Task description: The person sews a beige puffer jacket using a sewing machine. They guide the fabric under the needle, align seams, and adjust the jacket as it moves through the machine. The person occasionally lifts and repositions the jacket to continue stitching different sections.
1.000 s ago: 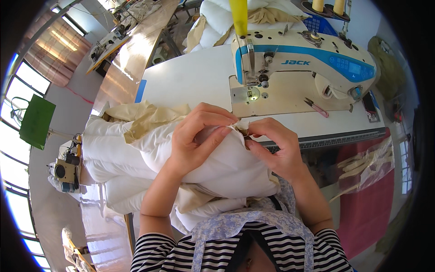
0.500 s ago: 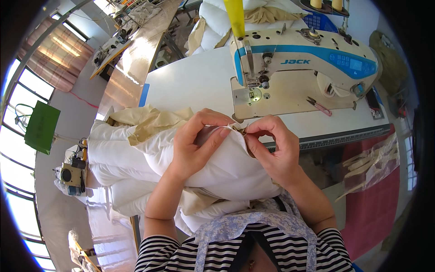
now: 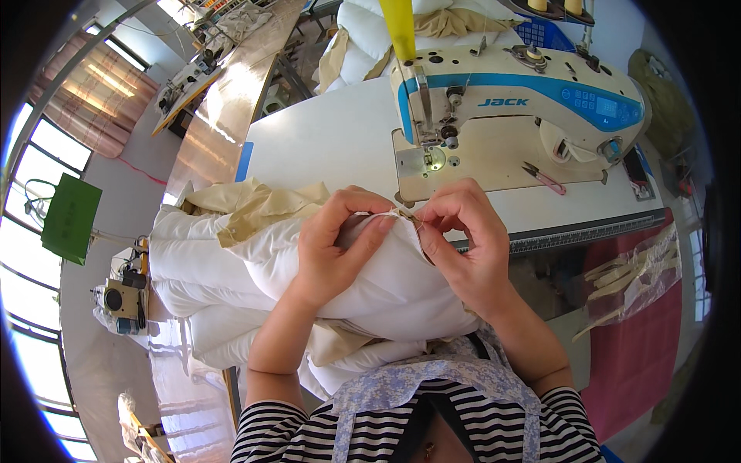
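Observation:
A bulky white padded quilt [image 3: 278, 266] with beige fabric [image 3: 270, 208] along its edges lies over the table's front and my lap. My left hand [image 3: 343, 243] pinches the quilt's raw edge between thumb and fingers. Close beside it, my right hand [image 3: 467, 239] is closed at the same edge, thumb and forefinger pressed on the beige and white layers. Thin loose threads show between the two hands. Just beyond them stands a white and blue sewing machine [image 3: 509, 100], its lit needle area [image 3: 432, 160] apart from the cloth.
Pink-handled thread snips [image 3: 545, 179] lie on the machine bed. A ruler strip [image 3: 571, 231] runs along the table's front edge. At the right hangs a clear bag of beige strips [image 3: 637, 274]. More padded white material [image 3: 363, 46] is heaped behind the table.
My right hand has risen slightly, its fingers shifting at the edge. My left hand has moved a little to the right and keeps its pinch.

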Available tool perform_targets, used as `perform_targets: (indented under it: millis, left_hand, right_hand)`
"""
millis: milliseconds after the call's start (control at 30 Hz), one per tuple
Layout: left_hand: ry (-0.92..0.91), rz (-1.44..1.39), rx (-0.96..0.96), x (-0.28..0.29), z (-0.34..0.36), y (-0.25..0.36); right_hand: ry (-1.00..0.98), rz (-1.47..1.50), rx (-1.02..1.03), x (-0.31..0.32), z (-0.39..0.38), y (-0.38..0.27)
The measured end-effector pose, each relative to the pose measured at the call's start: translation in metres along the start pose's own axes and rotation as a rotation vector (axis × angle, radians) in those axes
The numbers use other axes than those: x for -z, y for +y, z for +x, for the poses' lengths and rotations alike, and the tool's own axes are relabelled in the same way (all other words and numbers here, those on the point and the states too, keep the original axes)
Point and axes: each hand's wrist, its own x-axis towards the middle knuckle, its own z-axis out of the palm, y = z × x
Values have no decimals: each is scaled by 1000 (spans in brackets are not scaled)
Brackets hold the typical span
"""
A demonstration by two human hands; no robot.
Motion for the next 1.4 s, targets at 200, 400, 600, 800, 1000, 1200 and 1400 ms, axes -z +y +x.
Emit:
perform_targets:
  millis: [200, 400, 600, 800, 1000, 1200, 1400]
  left_hand:
    - [37, 75, 26, -3, 1, -2]
    - [-35, 25, 136, 0, 2, 7]
    - [-375, 362, -33, 19, 29, 23]
    - [-163, 294, 237, 61, 52, 43]
    - [94, 610, 163, 195, 134, 48]
    - [294, 809, -140, 313, 204, 78]
    - [593, 748, 76, 317, 241, 85]
  right_hand:
    - [-3, 73, -75, 2, -4, -3]
    - [-38, 15, -71, 4, -3, -2]
    - [-53, -35, -11, 5, 2, -6]
    - [-111, 124, -114, 24, 5, -5]
    - [-311, -256, -246, 42, -41, -20]
    - [-109, -348, -26, 22, -43, -15]
    - [-592, -112, 212, -34, -64, -31]
